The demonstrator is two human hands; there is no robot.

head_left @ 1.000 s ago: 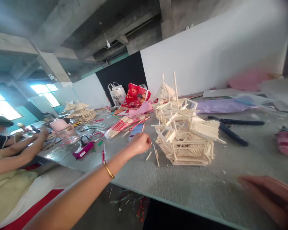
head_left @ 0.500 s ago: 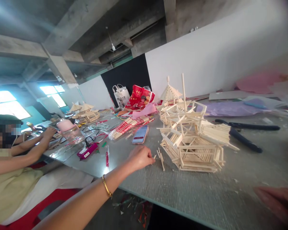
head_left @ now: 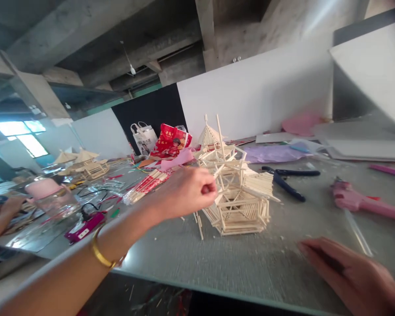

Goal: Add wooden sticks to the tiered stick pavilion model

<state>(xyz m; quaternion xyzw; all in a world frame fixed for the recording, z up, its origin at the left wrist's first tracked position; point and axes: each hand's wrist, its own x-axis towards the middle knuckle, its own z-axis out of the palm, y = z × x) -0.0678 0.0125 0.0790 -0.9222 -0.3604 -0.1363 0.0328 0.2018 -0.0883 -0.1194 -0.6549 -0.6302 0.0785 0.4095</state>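
1. Right hand [head_left: 349, 274] lay low at the near right edge of the table [head_left: 250, 263], fingers stretched flat, blurred; whether it held anything could not be told.
2. Left hand [head_left: 187, 193] was raised above the table, gold bangle [head_left: 102, 254] at the wrist. Its grip was pressed together, thumb and forefinger pinching a thin wooden stick [head_left: 221, 189] whose tip reached the left side of the stick model.
3. Stick model [head_left: 238, 197], a tiered tower of pale sticks, stood on the table just right of the left hand. A few loose sticks [head_left: 199, 221] lay at its left foot.
4. Further right: pink glue gun [head_left: 358, 202] lying flat; dark-handled pliers [head_left: 288, 180] just behind the model.
5. Left side: magenta device [head_left: 85, 224], a pink-lidded jar [head_left: 49, 195], bundles of red-wrapped sticks [head_left: 145, 186]. Another person's hand [head_left: 6, 206] was at the far left edge.
6. Far end: red bag [head_left: 169, 141], white bag [head_left: 144, 136], a second roofed model [head_left: 85, 162], purple and pink sheets near the wall.
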